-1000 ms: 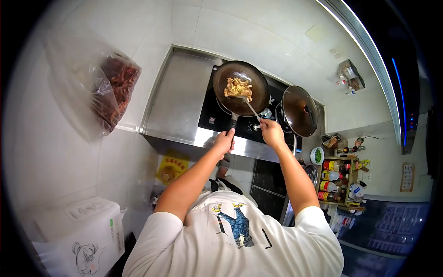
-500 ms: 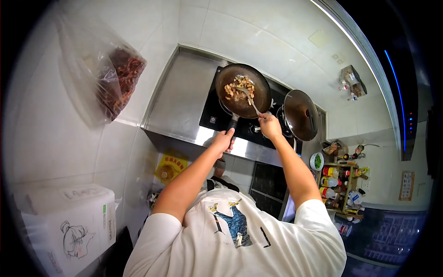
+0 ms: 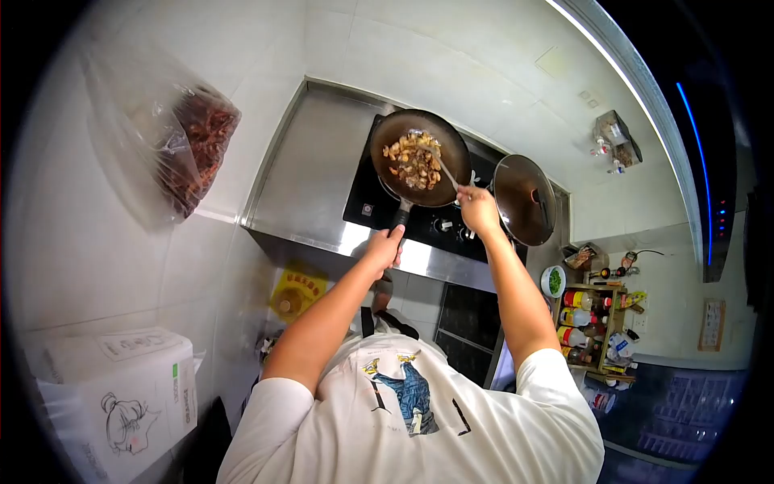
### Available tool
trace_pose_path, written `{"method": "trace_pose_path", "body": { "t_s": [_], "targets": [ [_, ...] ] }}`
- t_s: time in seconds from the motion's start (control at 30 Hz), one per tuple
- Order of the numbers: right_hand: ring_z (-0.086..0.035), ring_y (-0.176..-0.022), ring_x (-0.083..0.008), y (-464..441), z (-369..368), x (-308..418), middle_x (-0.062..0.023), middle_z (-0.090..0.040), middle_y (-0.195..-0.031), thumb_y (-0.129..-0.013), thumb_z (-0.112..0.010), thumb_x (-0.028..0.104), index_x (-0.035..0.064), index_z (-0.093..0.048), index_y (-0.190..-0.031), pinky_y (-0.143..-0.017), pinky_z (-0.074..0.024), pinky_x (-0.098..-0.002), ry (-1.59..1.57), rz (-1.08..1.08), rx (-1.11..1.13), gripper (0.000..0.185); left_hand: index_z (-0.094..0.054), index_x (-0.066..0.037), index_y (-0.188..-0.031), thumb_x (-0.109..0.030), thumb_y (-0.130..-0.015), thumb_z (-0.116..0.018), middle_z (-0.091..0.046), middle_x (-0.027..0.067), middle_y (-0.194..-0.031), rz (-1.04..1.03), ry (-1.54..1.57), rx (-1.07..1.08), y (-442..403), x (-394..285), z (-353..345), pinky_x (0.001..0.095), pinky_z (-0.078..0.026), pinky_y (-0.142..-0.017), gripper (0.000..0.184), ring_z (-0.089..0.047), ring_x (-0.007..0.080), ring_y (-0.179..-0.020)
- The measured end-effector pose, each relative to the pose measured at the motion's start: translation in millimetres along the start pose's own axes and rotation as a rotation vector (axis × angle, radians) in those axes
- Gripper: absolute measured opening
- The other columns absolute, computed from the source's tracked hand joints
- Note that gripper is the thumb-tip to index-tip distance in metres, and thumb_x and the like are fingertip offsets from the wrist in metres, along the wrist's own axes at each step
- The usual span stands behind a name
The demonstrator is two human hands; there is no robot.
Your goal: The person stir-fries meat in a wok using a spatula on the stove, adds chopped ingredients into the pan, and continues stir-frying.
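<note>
A dark wok (image 3: 447, 145) sits over the left burner of the black gas stove (image 3: 360, 198). My left hand (image 3: 385, 246) is wrapped round its handle (image 3: 401, 214). Browned chunks of food (image 3: 413, 161), perhaps meat, lie in the middle of the wok. My right hand (image 3: 479, 208) grips a spatula (image 3: 445, 171) by its handle, and the blade is in among the food. To the right of my right hand, a glass lid (image 3: 520, 198) with a dark knob covers the other burner.
Seasoning bottles (image 3: 576, 317) fill a rack on the right, beside a bowl of chopped greens (image 3: 553, 281). A plastic bag of dark red dried food (image 3: 201, 145) hangs on the left wall. Below it stands a white box (image 3: 121, 403). The range hood (image 3: 693, 161) is at upper right.
The spatula and my right hand have shifted slightly right and up. The food has been stirred and spread lower in the wok. My left hand still holds the handle.
</note>
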State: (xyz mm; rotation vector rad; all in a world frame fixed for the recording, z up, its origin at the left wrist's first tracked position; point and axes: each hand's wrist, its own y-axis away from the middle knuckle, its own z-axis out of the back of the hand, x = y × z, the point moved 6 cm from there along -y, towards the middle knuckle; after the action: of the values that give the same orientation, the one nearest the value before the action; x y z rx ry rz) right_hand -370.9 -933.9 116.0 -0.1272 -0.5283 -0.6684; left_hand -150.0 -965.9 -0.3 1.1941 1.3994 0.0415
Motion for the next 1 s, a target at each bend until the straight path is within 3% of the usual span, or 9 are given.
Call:
{"method": "trace_pose_path", "body": {
  "t_s": [0.2,0.43,0.47,0.7,0.73,0.77,0.83,0.87,1.0],
  "targets": [
    [-0.064,-0.095,-0.0329,-12,-31,-2,-0.0190,-0.066,-0.097,-0.085,-0.053,0.018,0.0045,-0.069,-0.099,-0.084,-0.0498,-0.0367,0.002,-0.009,-0.015,0.025,-0.054,-0.006,-0.094,-0.044,-0.093,-0.050,-0.053,0.0021,-0.070,0.005,0.011,0.009,1,2,-2,0.0219,-0.035,-0.038,0.039,-0.048,0.0088,-0.048],
    [-0.063,-0.097,-0.0321,18,10,-11,-0.0182,-0.065,-0.103,-0.085,-0.056,0.021,0.0091,-0.067,-0.106,-0.087,-0.0480,-0.0362,0.067,0.016,0.123,0.027,-0.054,-0.005,-0.093,-0.045,-0.093,-0.050,-0.052,0.0023,-0.071,-0.009,0.007,-0.011,-3,3,-2,0.0228,-0.034,-0.037,0.040,-0.048,0.0094,-0.048],
    [-0.064,-0.096,-0.0317,13,14,-10,-0.0185,-0.066,-0.101,-0.086,-0.056,0.021,0.0077,-0.068,-0.105,-0.086,-0.0485,-0.0357,0.035,-0.061,0.122,0.026,-0.054,-0.005,-0.092,-0.045,-0.093,-0.050,-0.052,0.0024,-0.071,-0.019,0.000,-0.016,-3,4,-2,0.0230,-0.034,-0.037,0.041,-0.048,0.0095,-0.048],
    [-0.063,-0.097,-0.0325,-56,-9,-5,-0.0170,-0.066,-0.100,-0.085,-0.056,0.020,0.0072,-0.068,-0.104,-0.084,-0.0492,-0.0369,-0.031,-0.020,-0.132,0.026,-0.053,-0.005,-0.093,-0.045,-0.093,-0.051,-0.052,0.0027,-0.071,-0.033,0.001,-0.017,-4,5,-2,0.0226,-0.033,-0.037,0.041,-0.047,0.0096,-0.047],
    [-0.063,-0.098,-0.0325,-56,-23,-3,-0.0175,-0.066,-0.101,-0.084,-0.056,0.020,0.0073,-0.068,-0.103,-0.085,-0.0492,-0.0358,-0.122,-0.050,-0.034,0.027,-0.053,-0.005,-0.092,-0.045,-0.093,-0.051,-0.051,0.0024,-0.070,-0.029,-0.012,-0.016,-2,3,-2,0.0221,-0.033,-0.037,0.040,-0.047,0.0094,-0.047],
    [-0.066,-0.087,-0.0252,-54,-38,-6,-0.0179,-0.068,-0.091,-0.084,-0.062,0.017,0.0030,-0.068,-0.101,-0.080,-0.0490,-0.0310,-0.089,-0.029,-0.054,0.023,-0.053,-0.005,-0.092,-0.045,-0.093,-0.051,-0.051,0.0024,-0.070,-0.022,-0.010,-0.018,-3,3,-2,0.0221,-0.033,-0.037,0.040,-0.047,0.0094,-0.047],
    [-0.066,-0.087,-0.0260,-42,-59,-16,-0.0170,-0.069,-0.090,-0.084,-0.062,0.019,0.0026,-0.068,-0.100,-0.080,-0.0491,-0.0316,-0.042,-0.011,-0.023,0.024,-0.053,-0.005,-0.092,-0.044,-0.093,-0.051,-0.052,0.0022,-0.070,-0.045,-0.029,-0.020,-5,5,-2,0.0221,-0.034,-0.037,0.039,-0.047,0.0093,-0.047],
    [-0.064,-0.095,-0.0325,-24,-46,-6,-0.0190,-0.066,-0.100,-0.082,-0.058,0.020,0.0055,-0.068,-0.102,-0.085,-0.0491,-0.0357,-0.030,-0.031,0.059,0.027,-0.053,-0.005,-0.092,-0.044,-0.093,-0.050,-0.052,0.0020,-0.070,-0.026,-0.022,-0.028,0,3,-3,0.0220,-0.034,-0.037,0.039,-0.048,0.0090,-0.048],
    [-0.063,-0.098,-0.0320,5,-6,-14,-0.0189,-0.066,-0.102,-0.083,-0.059,0.018,0.0048,-0.068,-0.104,-0.087,-0.0483,-0.0349,0.044,0.051,0.139,0.026,-0.053,-0.005,-0.092,-0.045,-0.093,-0.050,-0.052,0.0020,-0.070,-0.022,-0.017,-0.024,0,0,-1,0.0220,-0.034,-0.037,0.040,-0.048,0.0087,-0.048]
  ]
}}
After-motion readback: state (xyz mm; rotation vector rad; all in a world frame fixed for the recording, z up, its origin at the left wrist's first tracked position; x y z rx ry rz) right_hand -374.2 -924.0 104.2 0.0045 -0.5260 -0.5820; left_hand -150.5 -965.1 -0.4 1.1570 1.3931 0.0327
